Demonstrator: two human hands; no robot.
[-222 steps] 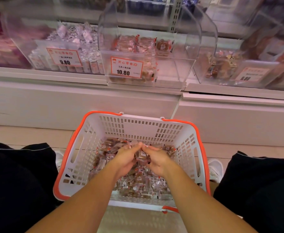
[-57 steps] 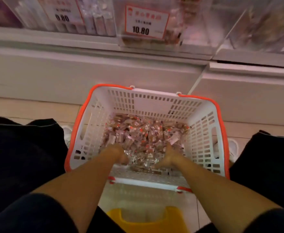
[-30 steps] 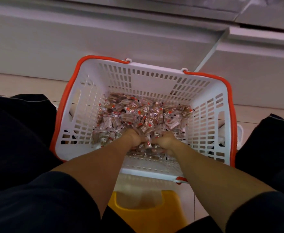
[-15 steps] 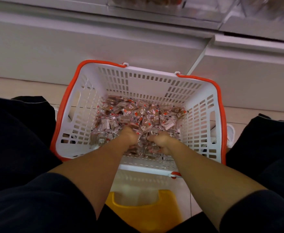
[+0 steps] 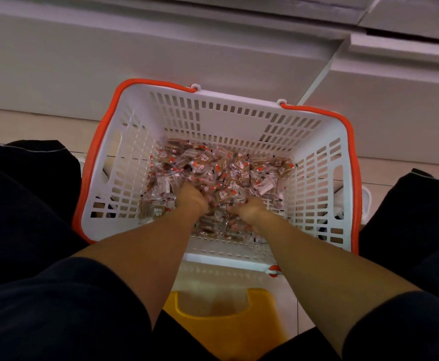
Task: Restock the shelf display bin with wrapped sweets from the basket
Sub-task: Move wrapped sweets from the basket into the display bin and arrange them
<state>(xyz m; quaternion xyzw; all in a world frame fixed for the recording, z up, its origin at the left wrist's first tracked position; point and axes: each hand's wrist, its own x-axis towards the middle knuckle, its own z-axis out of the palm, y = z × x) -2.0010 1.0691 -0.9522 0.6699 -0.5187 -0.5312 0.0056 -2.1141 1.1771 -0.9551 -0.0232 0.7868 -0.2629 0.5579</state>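
In the head view, both hands are sunk into the heap of wrapped sweets [image 5: 221,175] lying in the white basket [image 5: 176,118] (orange-rimmed) on the floor. The left hand [image 5: 191,198] and right hand [image 5: 248,211] sit close together at the near side, fingers curled into the pile and gathering sweets between them. A yellow stool [image 5: 226,324] shows nearest.

Dim, soft indoor light.
We see lines bow at the edges, slight blur throughout, dark clothing losing detail.
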